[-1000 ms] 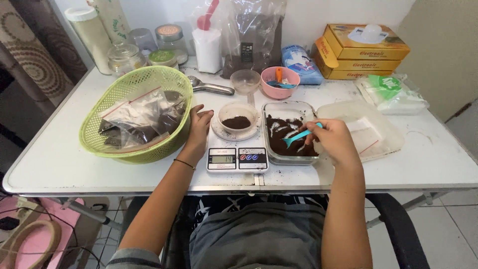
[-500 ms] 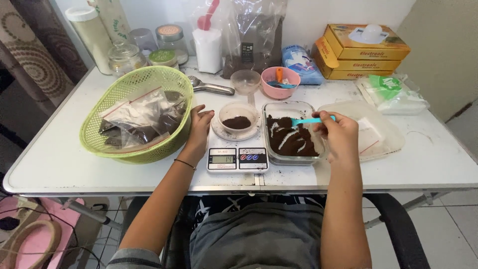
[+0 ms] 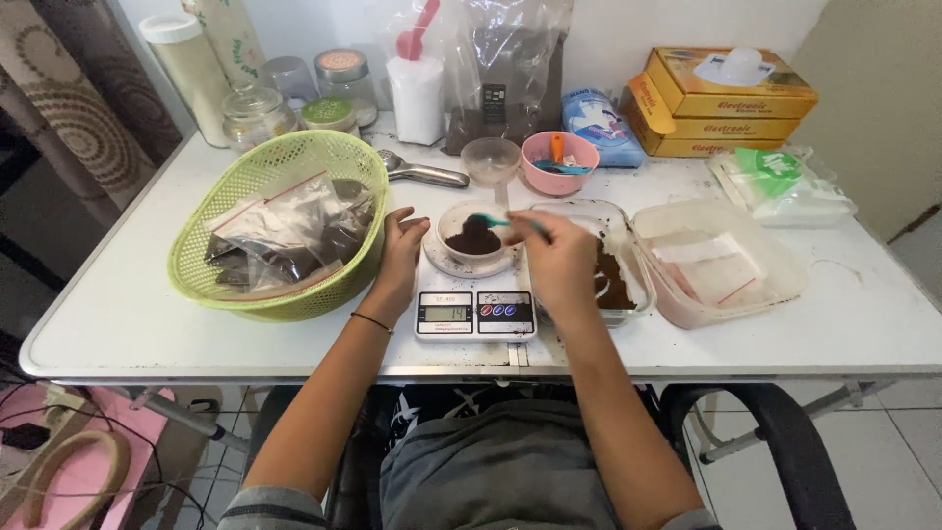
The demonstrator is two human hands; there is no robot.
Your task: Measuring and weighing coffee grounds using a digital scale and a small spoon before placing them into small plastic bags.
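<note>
My right hand (image 3: 561, 257) pinches the handle of a small teal spoon (image 3: 494, 222), fingers closed round it, the spoon's bowl hanging over the small bowl (image 3: 478, 238) of dark brown powder that stands on the kitchen scale (image 3: 475, 310). My left hand (image 3: 400, 253) rests loosely curled against the left edge of the scale, fingertips touching the bowl's rim and gripping nothing. Just right of the scale, partly behind my right wrist, lies the clear glass dish (image 3: 618, 285) holding more of the dark powder. Further right of the scale sits a clear plastic tub (image 3: 726, 263) with small bags inside. Left of the scale, a green basket (image 3: 280, 224) holds filled clear bags. Behind the scale are a clear funnel (image 3: 491, 159), a pink cup (image 3: 560, 163) and a metal scoop (image 3: 420, 173), all on the white table (image 3: 118, 314). To weigh well here, I judge the spoon should tip slowly and stay low over the bowl, so no powder falls on the scale's plate, while the left hand steadies the bowl without pressing down, since any weight from the fingers would skew the reading on the display.
</note>
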